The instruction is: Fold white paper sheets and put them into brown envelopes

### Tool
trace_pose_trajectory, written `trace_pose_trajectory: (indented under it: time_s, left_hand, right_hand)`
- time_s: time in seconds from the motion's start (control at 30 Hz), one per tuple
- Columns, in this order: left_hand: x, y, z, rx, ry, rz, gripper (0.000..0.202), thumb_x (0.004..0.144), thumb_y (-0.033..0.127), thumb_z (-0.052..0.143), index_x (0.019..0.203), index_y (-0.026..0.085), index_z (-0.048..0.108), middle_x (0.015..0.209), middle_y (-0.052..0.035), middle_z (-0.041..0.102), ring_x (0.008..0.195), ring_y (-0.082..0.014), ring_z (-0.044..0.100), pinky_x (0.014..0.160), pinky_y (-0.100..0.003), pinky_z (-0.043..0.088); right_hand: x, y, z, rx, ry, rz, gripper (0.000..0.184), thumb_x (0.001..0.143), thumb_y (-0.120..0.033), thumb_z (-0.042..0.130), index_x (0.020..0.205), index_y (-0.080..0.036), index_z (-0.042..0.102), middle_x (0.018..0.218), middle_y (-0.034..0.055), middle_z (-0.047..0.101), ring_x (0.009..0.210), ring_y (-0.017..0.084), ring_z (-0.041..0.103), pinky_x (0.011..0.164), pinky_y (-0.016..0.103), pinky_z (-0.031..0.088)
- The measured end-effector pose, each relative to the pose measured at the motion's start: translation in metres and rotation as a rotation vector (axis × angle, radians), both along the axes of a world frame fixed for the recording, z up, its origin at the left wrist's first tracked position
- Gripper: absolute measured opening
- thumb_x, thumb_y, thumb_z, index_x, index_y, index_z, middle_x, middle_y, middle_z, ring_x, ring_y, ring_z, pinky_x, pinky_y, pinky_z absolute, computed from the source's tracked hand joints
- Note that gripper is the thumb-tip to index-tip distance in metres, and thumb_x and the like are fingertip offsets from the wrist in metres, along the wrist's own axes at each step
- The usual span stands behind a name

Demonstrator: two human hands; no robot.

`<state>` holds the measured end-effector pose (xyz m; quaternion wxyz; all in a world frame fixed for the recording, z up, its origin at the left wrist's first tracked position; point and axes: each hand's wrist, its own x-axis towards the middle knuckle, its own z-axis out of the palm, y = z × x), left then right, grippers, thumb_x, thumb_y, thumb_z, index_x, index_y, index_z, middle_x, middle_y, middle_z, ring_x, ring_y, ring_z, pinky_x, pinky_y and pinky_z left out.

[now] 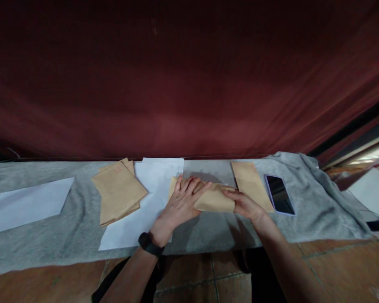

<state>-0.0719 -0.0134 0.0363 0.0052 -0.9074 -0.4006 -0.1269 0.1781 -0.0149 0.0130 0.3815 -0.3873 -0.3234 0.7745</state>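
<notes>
An envelope [215, 200] is partly covered by the left hand [183, 194] and pinched at its right end by the right hand [241, 203], with papers [156, 176] and piled envelopes [120, 189] laid left of the grip, and a second envelope [250, 181], then a phone [280, 195], laid right of it.

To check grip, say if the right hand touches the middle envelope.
Touching: head view shows the right hand gripping the middle brown envelope, thumb on top.
</notes>
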Motion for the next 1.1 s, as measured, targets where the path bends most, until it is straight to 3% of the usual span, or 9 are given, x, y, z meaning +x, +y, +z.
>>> trace_pose_trajectory:
  time_s: [0.17,0.37,0.67,0.77,0.93,1.1]
  left_hand:
    - [0.000,0.001,-0.003,-0.025,-0.001,0.013,0.101,0.076,0.035,0.080,0.160,0.030,0.023,0.153,-0.0150,0.040,0.141,-0.0350,0.038,0.121,-0.058,0.016]
    - [0.002,-0.001,-0.002,-0.040,0.011,-0.022,0.104,0.077,0.032,0.079,0.161,0.033,0.018,0.151,-0.0133,0.044,0.139,-0.0330,0.041,0.121,-0.058,0.015]
    - [-0.012,0.003,-0.017,-0.053,0.009,-0.022,0.108,0.075,0.048,0.080,0.161,0.028,0.019,0.162,-0.0172,0.030,0.152,-0.0373,0.022,0.121,-0.063,0.008]
    - [-0.017,0.005,-0.014,-0.057,0.014,0.007,0.105,0.077,0.045,0.078,0.161,0.028,0.018,0.159,-0.0178,0.034,0.148,-0.0379,0.029,0.120,-0.063,0.010]
    - [-0.021,0.006,-0.004,-0.068,0.045,0.020,0.102,0.080,0.038,0.078,0.161,0.030,0.017,0.145,-0.0145,0.052,0.136,-0.0328,0.046,0.119,-0.055,0.021]
    - [-0.014,0.004,-0.005,-0.035,0.020,-0.028,0.104,0.079,0.046,0.079,0.161,0.029,0.017,0.158,-0.0173,0.037,0.147,-0.0348,0.033,0.121,-0.060,0.011]
  right_hand:
    - [0.004,-0.001,-0.003,-0.080,0.095,0.033,0.045,0.076,-0.037,0.078,0.115,-0.016,0.068,0.104,0.0079,0.078,0.108,0.026,0.071,0.101,0.039,0.052]
    - [0.006,-0.007,-0.001,-0.062,0.087,0.124,0.047,0.071,-0.036,0.083,0.113,-0.017,0.070,0.107,0.0082,0.078,0.106,0.025,0.072,0.100,0.037,0.054]
    - [0.013,-0.003,0.000,-0.125,-0.014,0.047,0.039,0.079,-0.045,0.075,0.109,-0.020,0.071,0.090,0.0067,0.078,0.095,0.026,0.074,0.095,0.039,0.058]
    - [0.013,-0.004,0.003,-0.147,-0.015,0.038,0.038,0.079,-0.047,0.074,0.106,-0.019,0.070,0.088,0.0081,0.078,0.096,0.027,0.074,0.090,0.037,0.059]
    - [0.011,-0.002,0.007,-0.173,-0.014,0.005,0.036,0.080,-0.045,0.073,0.106,-0.020,0.069,0.090,0.0081,0.077,0.093,0.027,0.074,0.080,0.033,0.059]
    - [0.008,0.001,0.006,-0.166,-0.058,-0.091,0.031,0.085,-0.040,0.066,0.109,-0.020,0.068,0.089,0.0058,0.077,0.082,0.022,0.073,0.074,0.032,0.058]
